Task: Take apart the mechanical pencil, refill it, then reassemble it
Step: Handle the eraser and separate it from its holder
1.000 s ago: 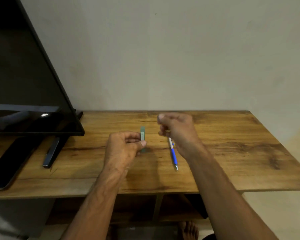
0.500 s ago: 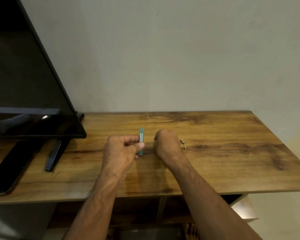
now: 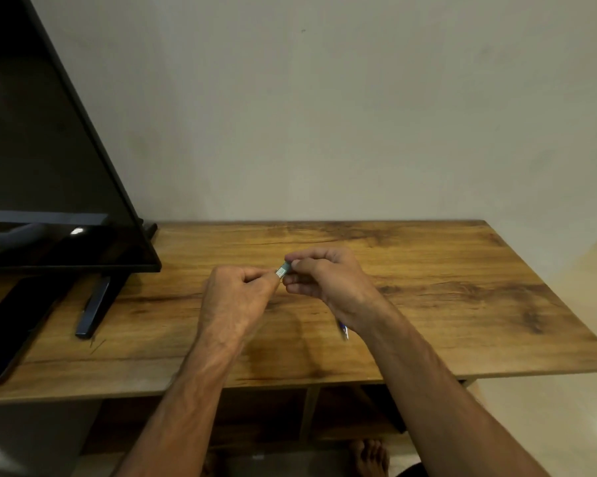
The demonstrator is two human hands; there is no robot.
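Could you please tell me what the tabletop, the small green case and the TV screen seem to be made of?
The tabletop looks like wood or wood-print laminate, matte: brown grain and knots show. The case is probably plastic, pale green with a lighter label, though too small to be sure. The TV screen is glossy black glass or plastic: it mirrors a light.

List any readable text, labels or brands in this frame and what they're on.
Nothing here can be read.
lead case, pinched between the left hand and the right hand: pale label patch, print too blurred to read.
TV: no logo or text shows.
pencil: mostly hidden behind the right wrist, no marking shows.
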